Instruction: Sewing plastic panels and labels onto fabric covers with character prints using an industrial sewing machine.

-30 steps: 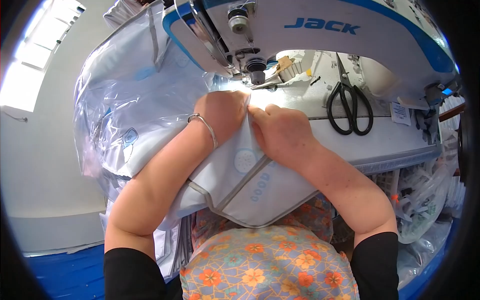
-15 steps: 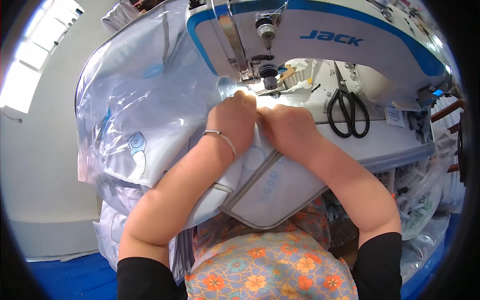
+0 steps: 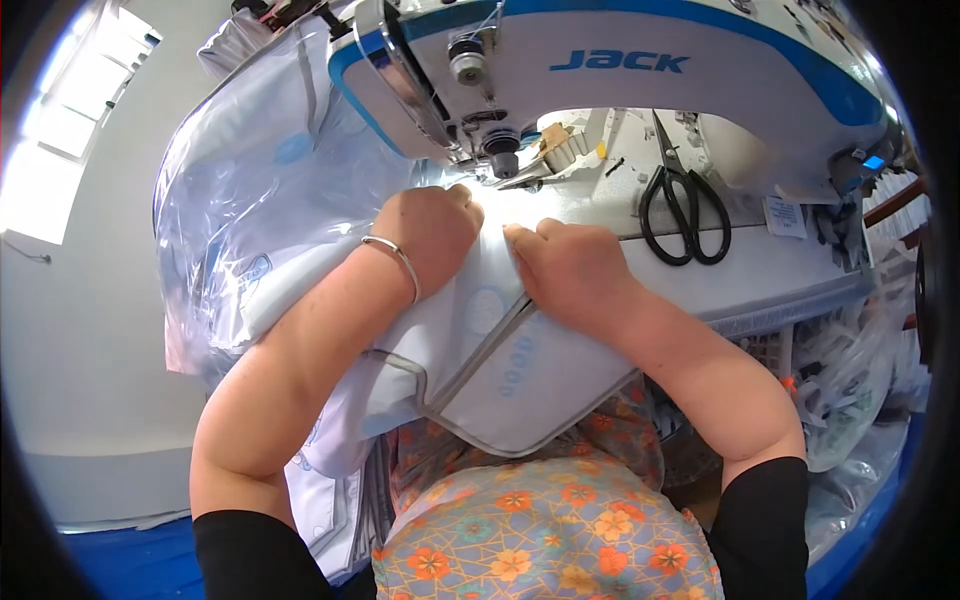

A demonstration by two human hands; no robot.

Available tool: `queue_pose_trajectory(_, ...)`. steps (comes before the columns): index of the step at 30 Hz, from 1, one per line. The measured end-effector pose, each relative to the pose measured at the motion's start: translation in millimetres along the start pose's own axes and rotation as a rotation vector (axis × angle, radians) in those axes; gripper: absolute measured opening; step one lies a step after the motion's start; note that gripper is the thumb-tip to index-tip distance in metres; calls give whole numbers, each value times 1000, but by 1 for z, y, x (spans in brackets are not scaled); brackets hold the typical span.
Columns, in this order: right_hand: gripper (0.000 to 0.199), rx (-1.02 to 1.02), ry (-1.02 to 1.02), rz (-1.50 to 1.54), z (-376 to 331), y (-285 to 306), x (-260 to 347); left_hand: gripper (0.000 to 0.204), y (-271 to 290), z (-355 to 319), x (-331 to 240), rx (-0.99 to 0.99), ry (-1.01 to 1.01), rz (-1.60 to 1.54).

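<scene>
White fabric [image 3: 478, 395] with grey edging and pale blue print lies under both my hands and hangs over the table's front edge toward my lap. My left hand [image 3: 428, 238], a bracelet on its wrist, is closed on the fabric just in front of the sewing machine's needle area [image 3: 475, 170]. To its right, my right hand [image 3: 575, 265] is curled with thumb and finger pinching the same fabric. A gap of bright, lit fabric separates the two hands. The needle and the fingertips of my left hand are largely hidden.
The white and blue sewing machine [image 3: 620, 90] arches over the table. Black-handled scissors [image 3: 687, 215] lie under its arm, beside scraps. Clear plastic sheeting [image 3: 300, 150] covers material on the left. Plastic bags [image 3: 845, 390] hang at the right.
My left hand has moved left, widening the gap between my hands. The fabric under my left forearm has shifted and bunched to the left. The whole view has shifted slightly.
</scene>
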State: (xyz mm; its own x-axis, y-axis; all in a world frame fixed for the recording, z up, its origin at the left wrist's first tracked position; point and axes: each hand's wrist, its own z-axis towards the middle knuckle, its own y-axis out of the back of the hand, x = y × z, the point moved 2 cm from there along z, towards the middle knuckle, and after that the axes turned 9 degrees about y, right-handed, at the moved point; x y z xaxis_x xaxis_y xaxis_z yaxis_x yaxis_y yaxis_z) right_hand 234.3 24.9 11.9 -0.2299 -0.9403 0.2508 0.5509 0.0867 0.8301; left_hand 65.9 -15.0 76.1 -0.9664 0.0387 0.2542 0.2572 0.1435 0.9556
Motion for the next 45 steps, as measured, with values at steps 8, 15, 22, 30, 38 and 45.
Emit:
queue_pose_trajectory(8, 25, 9, -12, 87, 3, -5, 2, 15, -15, -2, -27, -32, 119, -218)
queue_pose_trajectory(15, 17, -11, -36, 91, 9, -6, -1, 17, -17, -3, -23, -51, 90, -243)
queue_pose_trajectory(22, 12, 109, -71, 2, 16, -9, -5, 51, 19, -132, -56, -161, -81, -502)
queue_pose_trajectory(30, 26, 207, -159, -30, 22, 0, -3, 55, -109, -243, -6, -692, 863, -556)
queue_pose_trajectory(38, 73, -124, -706, 1545, -98, 57, 24, 18, -80, -219, 111, -790, 683, -322)
queue_pose_trajectory(45, 60, 254, -339, 1069, -116, -4, 74, 35, -35, -105, 220, -774, 571, 148)
